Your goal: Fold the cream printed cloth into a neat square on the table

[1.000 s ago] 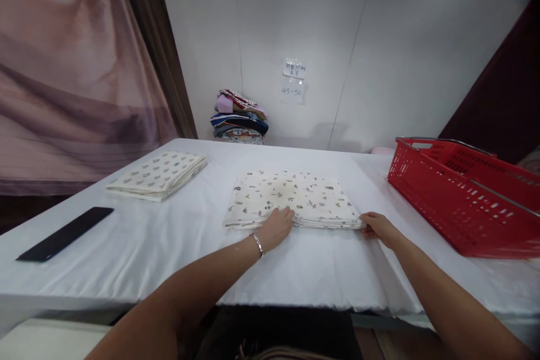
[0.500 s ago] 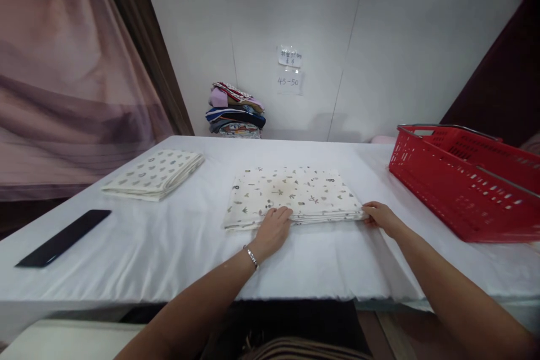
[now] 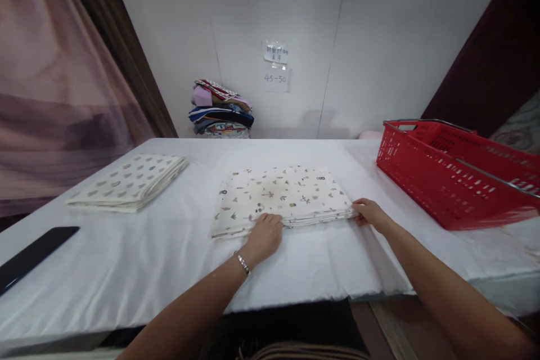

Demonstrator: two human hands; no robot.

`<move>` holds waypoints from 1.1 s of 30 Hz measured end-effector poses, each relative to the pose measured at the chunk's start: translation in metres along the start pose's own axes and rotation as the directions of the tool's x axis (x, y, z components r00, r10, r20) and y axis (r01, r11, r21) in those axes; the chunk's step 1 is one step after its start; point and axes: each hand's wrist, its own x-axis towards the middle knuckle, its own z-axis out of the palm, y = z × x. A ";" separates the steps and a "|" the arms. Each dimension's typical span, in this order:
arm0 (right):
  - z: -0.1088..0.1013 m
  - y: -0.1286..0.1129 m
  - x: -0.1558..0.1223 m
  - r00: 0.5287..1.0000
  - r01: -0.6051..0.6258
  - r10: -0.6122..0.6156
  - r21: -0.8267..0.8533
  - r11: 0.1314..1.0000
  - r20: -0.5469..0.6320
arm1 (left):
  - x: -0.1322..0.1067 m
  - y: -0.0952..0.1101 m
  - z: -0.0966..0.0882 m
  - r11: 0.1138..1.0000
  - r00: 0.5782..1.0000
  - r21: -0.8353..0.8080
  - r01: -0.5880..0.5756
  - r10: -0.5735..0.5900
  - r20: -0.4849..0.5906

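The folded cloth (image 3: 280, 197) is matt printed fabric. The table cover (image 3: 160, 264) is smooth, matt white cloth. The basket (image 3: 422, 180) is glossy red plastic with a metal handle (image 3: 422, 120). The wall notes (image 3: 276, 54) are paper.

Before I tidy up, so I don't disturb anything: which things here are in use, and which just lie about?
In use: middle folded cloth, touched by left hand and right hand.
Lying about: other folded cloth, red basket, black slab, clothes pile.
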 end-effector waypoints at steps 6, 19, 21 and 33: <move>0.002 0.003 0.004 1.000 -0.004 0.004 0.003 1.000 -0.006 | -0.003 -0.001 0.006 1.000 0.997 -0.025 0.013 -0.015 -0.080; -0.002 0.003 0.004 0.998 -0.025 0.023 0.026 0.999 0.056 | 0.033 0.001 -0.003 0.997 0.996 -0.035 -0.063 0.065 0.065; -0.003 0.003 0.004 0.997 -0.029 0.027 0.032 0.999 0.066 | 0.036 -0.001 -0.004 0.998 0.995 -0.024 -0.066 0.068 0.070; -0.004 -0.005 0.001 0.999 -0.011 0.011 0.000 1.000 0.033 | 0.042 0.004 0.007 0.989 0.990 0.062 -0.137 0.135 0.034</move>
